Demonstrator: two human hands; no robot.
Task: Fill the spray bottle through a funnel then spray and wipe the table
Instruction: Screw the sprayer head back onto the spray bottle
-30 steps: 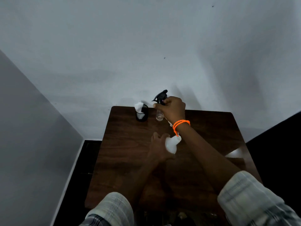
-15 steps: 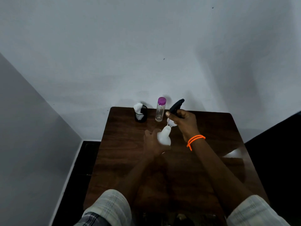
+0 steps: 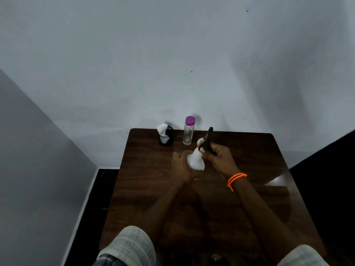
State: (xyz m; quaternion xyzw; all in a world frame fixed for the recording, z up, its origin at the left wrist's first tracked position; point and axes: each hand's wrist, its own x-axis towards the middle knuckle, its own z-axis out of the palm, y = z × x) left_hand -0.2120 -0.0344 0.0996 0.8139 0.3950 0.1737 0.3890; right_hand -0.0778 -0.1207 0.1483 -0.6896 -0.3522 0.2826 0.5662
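A white spray bottle stands on the dark wooden table, near the middle. My left hand grips its body from the left. My right hand holds the black trigger spray head at the bottle's neck. A clear water bottle with a purple cap stands at the table's far edge, just behind the spray bottle. Whether the spray head is seated on the neck is hidden by my fingers. No funnel is in view.
A black mesh cup with a white tissue stands at the far edge, left of the water bottle. The table sits against a white wall, with another wall and dark floor to its left. A bright glare patch lies near the right edge.
My right hand carried the black spray head from the far edge, in front of the water bottle, down to the white bottle's neck. My left hand raised the white bottle upright.
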